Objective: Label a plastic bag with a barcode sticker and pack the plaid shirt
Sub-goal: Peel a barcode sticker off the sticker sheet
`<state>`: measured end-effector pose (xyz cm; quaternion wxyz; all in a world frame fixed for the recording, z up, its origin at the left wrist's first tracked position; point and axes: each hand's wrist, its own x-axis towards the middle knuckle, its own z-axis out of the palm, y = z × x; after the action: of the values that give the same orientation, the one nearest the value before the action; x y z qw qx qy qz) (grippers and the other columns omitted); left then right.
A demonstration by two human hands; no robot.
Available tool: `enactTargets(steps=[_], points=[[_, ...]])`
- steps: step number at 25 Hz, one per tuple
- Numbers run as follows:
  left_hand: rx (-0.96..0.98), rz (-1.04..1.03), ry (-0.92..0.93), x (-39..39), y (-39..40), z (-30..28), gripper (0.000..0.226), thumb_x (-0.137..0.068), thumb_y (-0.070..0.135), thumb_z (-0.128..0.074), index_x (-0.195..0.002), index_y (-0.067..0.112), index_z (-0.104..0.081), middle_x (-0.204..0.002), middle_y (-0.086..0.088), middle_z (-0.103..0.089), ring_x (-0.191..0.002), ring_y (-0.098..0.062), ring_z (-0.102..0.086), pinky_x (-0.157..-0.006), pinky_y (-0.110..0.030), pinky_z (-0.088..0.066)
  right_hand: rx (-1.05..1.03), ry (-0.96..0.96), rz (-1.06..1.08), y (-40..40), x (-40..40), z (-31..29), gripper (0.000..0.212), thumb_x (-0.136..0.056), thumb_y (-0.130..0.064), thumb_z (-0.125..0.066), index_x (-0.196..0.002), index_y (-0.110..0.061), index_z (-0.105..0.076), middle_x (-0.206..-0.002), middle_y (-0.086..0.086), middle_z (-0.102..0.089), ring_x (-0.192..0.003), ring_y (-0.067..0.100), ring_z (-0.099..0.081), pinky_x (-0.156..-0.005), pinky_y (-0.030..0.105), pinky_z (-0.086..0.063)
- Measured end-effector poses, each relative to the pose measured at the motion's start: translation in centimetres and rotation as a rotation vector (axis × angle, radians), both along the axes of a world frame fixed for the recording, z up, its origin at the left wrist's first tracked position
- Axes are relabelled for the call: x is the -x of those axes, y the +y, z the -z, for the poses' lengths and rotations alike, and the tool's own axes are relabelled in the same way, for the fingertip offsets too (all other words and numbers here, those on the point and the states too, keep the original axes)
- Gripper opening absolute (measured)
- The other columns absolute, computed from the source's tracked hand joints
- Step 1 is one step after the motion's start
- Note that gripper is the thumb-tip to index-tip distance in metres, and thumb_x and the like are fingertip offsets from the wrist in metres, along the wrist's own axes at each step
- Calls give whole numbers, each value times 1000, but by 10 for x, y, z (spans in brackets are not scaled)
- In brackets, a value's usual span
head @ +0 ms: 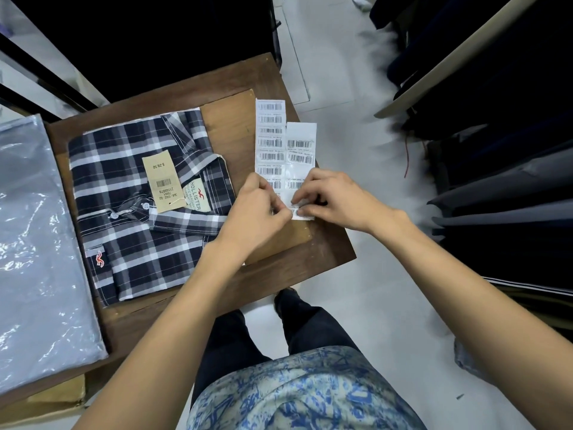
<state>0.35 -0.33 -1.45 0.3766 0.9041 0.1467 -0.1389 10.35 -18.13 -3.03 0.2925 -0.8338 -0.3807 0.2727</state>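
A folded navy-and-white plaid shirt with a tan price tag lies on the brown wooden table. To its right lie two strips of barcode stickers. My left hand and my right hand meet at the near end of the right strip. Both pinch a barcode sticker there with their fingertips. A stack of clear plastic bags lies at the left, over the table's left edge.
A thin brown board lies under the shirt and the strips. Dark folded garments are stacked on shelves at the right. Pale floor shows between table and shelves. A cardboard box edge sits at lower left.
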Motion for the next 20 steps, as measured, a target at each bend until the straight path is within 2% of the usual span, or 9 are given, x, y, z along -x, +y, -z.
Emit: enactTargets(steps=[3,6,10,15,20], points=[[4,-18,6,-1,-1,0,16,-84,29,-72,-79,15,-77,-106,3,-44,-96,-7,-51,-87,-15,-36,39,-13,87,-8,-2,3,15,-80,-30,-86,-88,-22,-76,-86,-6,-59,-72,4,-59,-76,27,-51],[-39,36,-54,3,-1,5,14,-84,27,-76,-83,14,-76,-106,1,-45,-102,-16,-54,-92,-26,-44,18,-6,162,-11,3,8,17,-79,-33,-86,-90,-27,-76,-85,-9,-57,-75,11,-60,-80,35,-54],[-96,98,-117,9,-3,7,13,-89,27,-73,-85,15,-73,-111,0,-55,-109,-20,-54,-90,-38,-48,25,-119,60,-11,1,9,38,-84,-39,-81,-121,-35,-72,-102,-10,-48,-97,15,-42,-90,31,-43],[-152,148,-164,12,-2,4,13,-91,28,-71,-89,15,-72,-113,2,-63,-108,-23,-57,-89,-40,-49,64,-179,-51,-14,-6,7,30,-89,-46,-74,-119,-42,-74,-103,-4,-48,-97,18,-37,-91,36,-41],[-173,171,-158,14,-1,5,12,-92,29,-69,-93,18,-72,-118,4,-63,-111,-23,-55,-90,-40,-50,72,-210,-42,-17,-6,7,31,-89,-52,-70,-120,-46,-72,-99,-5,-46,-95,16,-34,-89,36,-36]])
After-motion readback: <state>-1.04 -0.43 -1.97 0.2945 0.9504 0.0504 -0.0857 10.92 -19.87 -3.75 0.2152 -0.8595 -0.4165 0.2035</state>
